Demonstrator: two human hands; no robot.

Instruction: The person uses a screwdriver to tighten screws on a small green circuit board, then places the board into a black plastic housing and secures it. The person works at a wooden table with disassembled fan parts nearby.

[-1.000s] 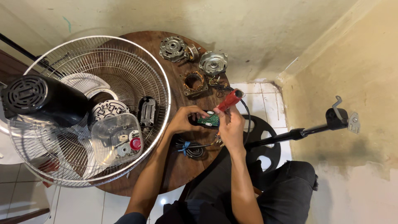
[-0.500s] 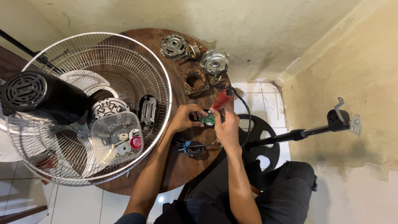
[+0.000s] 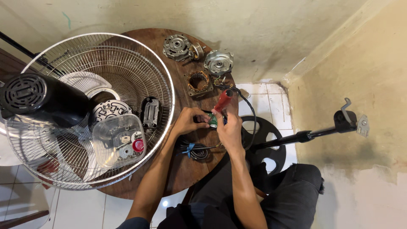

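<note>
A small green circuit board [image 3: 213, 120] is pinched by the left hand [image 3: 189, 120] over the round tabletop [image 3: 186, 169], just right of the wire fan guard [image 3: 91, 108]. A red-handled tool [image 3: 222, 101] is gripped by the right hand [image 3: 229, 129], tip on the board. Compared with half a second ago, the handle is held steeper; the hands are otherwise unmoved. Beyond the board lies a copper stator [image 3: 199, 82].

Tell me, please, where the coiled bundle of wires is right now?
In the head view, the coiled bundle of wires lies on the round wooden table, just below the left hand and right hand, right of the wire fan guard.
</note>
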